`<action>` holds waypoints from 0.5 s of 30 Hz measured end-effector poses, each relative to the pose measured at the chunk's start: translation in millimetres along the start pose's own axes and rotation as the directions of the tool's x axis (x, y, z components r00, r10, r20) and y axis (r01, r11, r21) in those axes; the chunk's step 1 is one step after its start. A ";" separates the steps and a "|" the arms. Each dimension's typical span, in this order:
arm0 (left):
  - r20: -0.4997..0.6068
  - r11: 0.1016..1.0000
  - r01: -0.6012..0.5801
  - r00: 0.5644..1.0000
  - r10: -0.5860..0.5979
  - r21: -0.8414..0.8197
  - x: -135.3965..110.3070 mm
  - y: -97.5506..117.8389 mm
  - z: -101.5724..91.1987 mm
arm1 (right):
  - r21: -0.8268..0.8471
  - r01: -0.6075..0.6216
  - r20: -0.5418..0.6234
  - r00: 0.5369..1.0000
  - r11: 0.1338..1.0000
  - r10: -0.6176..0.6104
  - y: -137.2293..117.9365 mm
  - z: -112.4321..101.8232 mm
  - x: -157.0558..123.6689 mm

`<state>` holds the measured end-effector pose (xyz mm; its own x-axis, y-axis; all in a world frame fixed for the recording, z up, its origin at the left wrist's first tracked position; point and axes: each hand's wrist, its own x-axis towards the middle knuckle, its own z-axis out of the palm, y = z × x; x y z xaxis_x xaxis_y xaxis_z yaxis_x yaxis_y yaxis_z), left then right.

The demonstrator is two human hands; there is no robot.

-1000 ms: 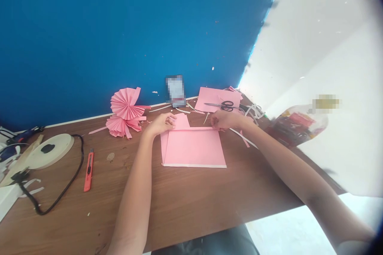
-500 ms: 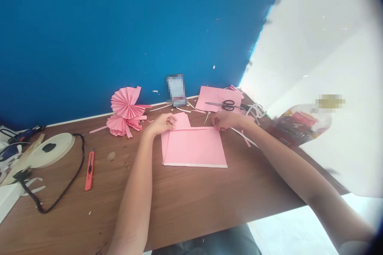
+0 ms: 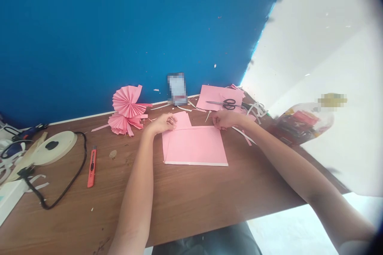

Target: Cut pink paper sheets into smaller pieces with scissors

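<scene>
A pink paper sheet (image 3: 196, 146) lies on the brown table with a white strip along its near edge. Another pink piece (image 3: 182, 120) shows beneath it, sticking out at the far left. My left hand (image 3: 165, 123) is closed, its fingers pinching the sheet's far left corner. At the far right corner, my right hand (image 3: 223, 120) pinches the same sheet between thumb and fingers. Left of my hands stand pleated pink paper fans (image 3: 127, 103), partly fanned open.
Scissors (image 3: 229, 104) rest on more pink paper (image 3: 206, 93) at the back right. A red box cutter (image 3: 92, 167) lies to the left, near a white tape roll (image 3: 60, 149) and a black cable (image 3: 72, 185). A plastic bag (image 3: 302, 123) sits at right.
The sheet's far edge, with a narrow fold showing before, now looks flatter. Both hands stay at its far corners; the whole view has shifted slightly.
</scene>
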<state>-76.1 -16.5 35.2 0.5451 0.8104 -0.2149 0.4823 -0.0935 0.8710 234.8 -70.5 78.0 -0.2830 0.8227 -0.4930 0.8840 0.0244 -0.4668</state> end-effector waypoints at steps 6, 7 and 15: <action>0.000 0.999 -0.028 1.000 0.028 -0.045 -3.8 2.3 -1.1 | 0.029 0.017 0.004 1.000 0.999 -0.017 1.3 0.2 0.9; -0.008 0.998 -0.035 0.999 0.035 -0.043 -4.6 2.6 -1.8 | 0.036 0.017 0.005 1.000 0.999 -0.017 0.9 0.0 0.3; -0.035 0.998 -0.018 0.999 0.016 -0.056 -8.3 -0.6 -6.8 | 0.035 0.018 -0.004 1.000 0.999 -0.017 2.1 0.6 1.2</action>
<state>-85.5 -19.3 39.4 0.5285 0.8285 -0.1850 0.4330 -0.0756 0.8982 236.1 -69.8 75.9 -0.2969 0.8246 -0.4816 0.8655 0.0192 -0.5006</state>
